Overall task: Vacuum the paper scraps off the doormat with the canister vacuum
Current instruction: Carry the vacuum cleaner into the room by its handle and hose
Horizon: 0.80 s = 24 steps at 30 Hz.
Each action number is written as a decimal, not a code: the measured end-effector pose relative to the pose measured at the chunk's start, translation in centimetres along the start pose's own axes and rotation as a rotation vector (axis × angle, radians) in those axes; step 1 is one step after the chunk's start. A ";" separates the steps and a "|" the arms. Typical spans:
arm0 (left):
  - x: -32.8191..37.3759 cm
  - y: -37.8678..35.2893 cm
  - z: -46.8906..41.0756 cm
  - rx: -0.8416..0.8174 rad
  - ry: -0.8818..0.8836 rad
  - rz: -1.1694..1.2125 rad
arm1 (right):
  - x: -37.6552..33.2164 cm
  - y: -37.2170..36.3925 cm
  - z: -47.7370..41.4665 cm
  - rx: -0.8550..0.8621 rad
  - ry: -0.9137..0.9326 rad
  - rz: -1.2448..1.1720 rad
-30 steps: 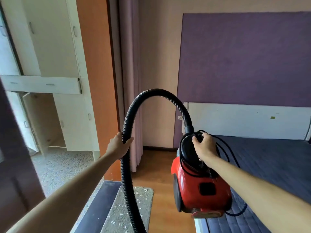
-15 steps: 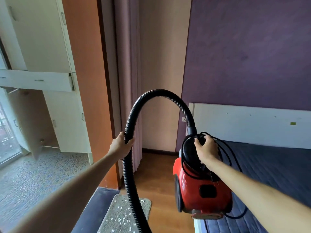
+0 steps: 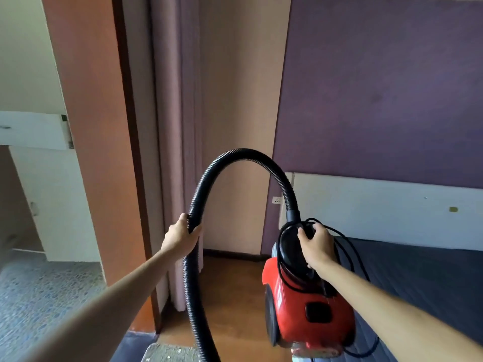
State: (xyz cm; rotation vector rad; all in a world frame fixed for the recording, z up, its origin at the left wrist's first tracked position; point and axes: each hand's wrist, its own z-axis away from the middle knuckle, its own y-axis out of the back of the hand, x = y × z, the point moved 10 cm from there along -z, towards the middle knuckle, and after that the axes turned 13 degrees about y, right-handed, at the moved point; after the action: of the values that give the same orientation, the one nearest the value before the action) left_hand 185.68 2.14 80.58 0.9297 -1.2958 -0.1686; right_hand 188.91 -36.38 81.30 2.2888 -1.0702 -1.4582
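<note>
Left hand [image 3: 180, 240] wrapped round black hose [image 3: 235, 155], fingers and thumb curled tight; right hand [image 3: 317, 244] clamped on top handle of red canister vacuum [image 3: 300, 317], loose cord [image 3: 350, 246] looped round it; canister at bed [image 3: 418, 278] corner, 5 o'clock, cannot tell if resting or lifted; hose arches to 12, drops out at 6; doormat [image 3: 162, 354] with paper scraps [image 3: 180, 350] at 6, cut by frame edge; open wood floor [image 3: 235, 296] between curtain [image 3: 177, 126] and bed

The wooden floor [image 3: 235, 309] carries a grey doormat [image 3: 167, 354] flecked with pale paper scraps [image 3: 180, 350], beside a dark blue mat [image 3: 130, 347]
</note>
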 end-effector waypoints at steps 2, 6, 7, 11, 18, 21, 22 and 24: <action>0.5 -1.3 -3.3 -0.002 0.013 -0.002 | 0.6 -1.7 -2.6 0.004 0.000 0.013; 2.5 -3.5 -9.0 -0.004 0.018 -0.003 | 1.8 -4.0 -7.7 0.026 -0.004 0.023; 3.0 -4.0 -10.1 -0.007 0.016 -0.003 | 2.0 -4.4 -8.8 0.032 -0.008 0.023; 4.1 -5.9 -14.3 -0.008 0.012 -0.023 | 3.0 -6.3 -12.8 0.032 -0.024 0.053; 5.9 -9.7 -20.6 -0.026 0.013 -0.025 | 6.5 -10.2 -18.8 -0.004 -0.039 0.061; 6.8 -12.1 -23.5 -0.033 0.025 -0.035 | 8.5 -12.5 -22.0 -0.021 -0.049 0.046; 7.1 -13.0 -24.5 -0.035 0.030 -0.045 | 9.3 -13.3 -23.2 -0.030 -0.052 0.043; 7.7 -14.7 -26.9 -0.032 0.044 -0.065 | 10.8 -15.1 -25.6 -0.047 -0.066 0.024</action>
State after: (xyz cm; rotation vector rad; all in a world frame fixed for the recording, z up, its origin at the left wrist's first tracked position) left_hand 217.07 1.36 77.07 0.9440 -1.2197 -0.2179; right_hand 220.31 -37.84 78.03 2.2031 -1.0656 -1.5433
